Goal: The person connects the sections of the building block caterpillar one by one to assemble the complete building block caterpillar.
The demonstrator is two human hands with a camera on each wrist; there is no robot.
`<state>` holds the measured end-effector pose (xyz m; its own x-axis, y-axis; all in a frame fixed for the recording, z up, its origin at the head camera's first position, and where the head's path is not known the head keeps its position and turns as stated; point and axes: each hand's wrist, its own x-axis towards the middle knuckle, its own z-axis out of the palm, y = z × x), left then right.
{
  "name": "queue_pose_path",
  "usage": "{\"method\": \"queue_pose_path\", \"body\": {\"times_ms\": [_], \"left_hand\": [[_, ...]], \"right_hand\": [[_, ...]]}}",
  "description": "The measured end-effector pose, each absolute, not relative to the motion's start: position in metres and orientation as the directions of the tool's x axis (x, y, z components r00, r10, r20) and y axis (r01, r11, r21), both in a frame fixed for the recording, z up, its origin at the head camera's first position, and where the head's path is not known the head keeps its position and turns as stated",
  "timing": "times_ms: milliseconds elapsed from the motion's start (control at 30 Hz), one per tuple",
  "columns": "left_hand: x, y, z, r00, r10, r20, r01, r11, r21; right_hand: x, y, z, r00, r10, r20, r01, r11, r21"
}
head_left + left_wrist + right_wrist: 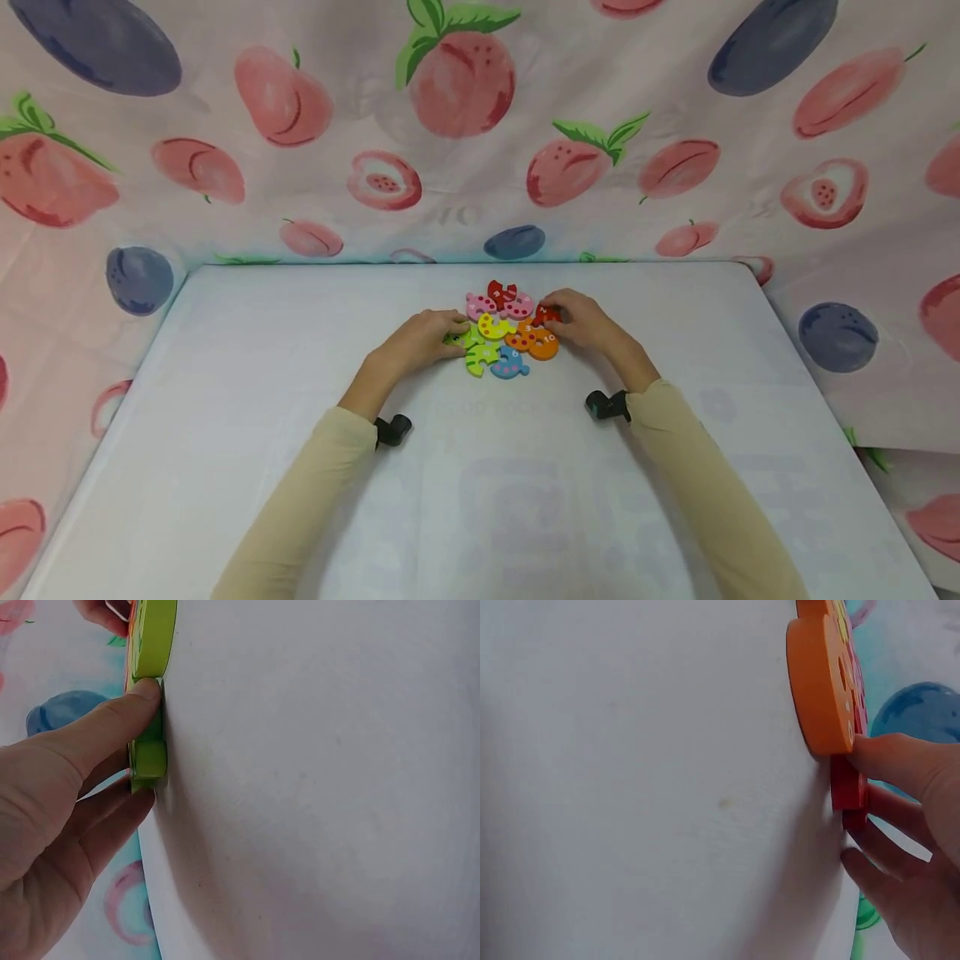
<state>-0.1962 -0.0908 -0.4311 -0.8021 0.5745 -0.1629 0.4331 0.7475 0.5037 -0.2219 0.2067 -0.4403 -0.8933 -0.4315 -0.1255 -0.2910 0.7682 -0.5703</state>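
Colorful puzzle pieces with numbers lie in a cluster toward the far side of the table. My left hand (422, 338) is at the cluster's left edge, pinching a green puzzle piece (151, 759) between thumb and fingers. On the other side, my right hand (591, 322) pinches a red puzzle piece (847, 785), its thumb beside an orange piece (810, 690). Between the hands are a yellow piece (493, 327), a striped green piece (477, 362), a blue piece (511, 364), pink pieces (480, 307) and another red piece (498, 294) at the top.
A white-covered table (495, 483) extends around the cluster. Behind it hangs a fruit-patterned cloth (465, 175), meeting the table's far edge. Black wrist mounts (393, 430) show at both sleeve cuffs.
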Motion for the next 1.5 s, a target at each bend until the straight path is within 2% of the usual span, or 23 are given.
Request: {"method": "queue_pose_path", "body": {"times_ms": [433,667,800,967,1200,1300,1400,1500], "left_hand": [[-0.196,-0.094,-0.431,-0.792,0.592,-0.146,0.447,0.727,0.521],[-0.197,-0.105,-0.436,-0.797,0.596,-0.094,0.467,0.708,0.529],[-0.194,-0.122,-0.437,-0.826,0.557,-0.086,0.43,0.721,0.544],[-0.193,-0.149,-0.436,-0.842,0.533,-0.079,0.414,0.734,0.539],[-0.193,-0.189,-0.436,-0.866,0.496,-0.07,0.379,0.74,0.555],[-0.192,-0.201,-0.436,-0.877,0.474,-0.072,0.355,0.744,0.566],[-0.191,-0.211,-0.436,-0.884,0.462,-0.064,0.349,0.746,0.566],[-0.19,-0.219,-0.438,-0.892,0.446,-0.068,0.335,0.756,0.562]], "right_hand": [[-0.227,0.207,-0.439,-0.874,-0.451,-0.183,-0.295,0.79,-0.537],[-0.223,0.211,-0.441,-0.907,-0.403,-0.119,-0.309,0.831,-0.462],[-0.215,0.216,-0.44,-0.941,-0.334,-0.05,-0.259,0.809,-0.527],[-0.203,0.209,-0.434,-0.947,-0.323,0.0,-0.23,0.676,-0.7],[-0.187,0.155,-0.424,-0.937,-0.323,-0.13,-0.044,0.48,-0.876],[-0.186,0.127,-0.427,-0.92,-0.356,-0.166,0.049,0.316,-0.948],[-0.187,0.103,-0.431,-0.903,-0.373,-0.215,0.167,0.158,-0.973],[-0.19,0.086,-0.437,-0.906,-0.351,-0.237,0.202,0.135,-0.97]]}}
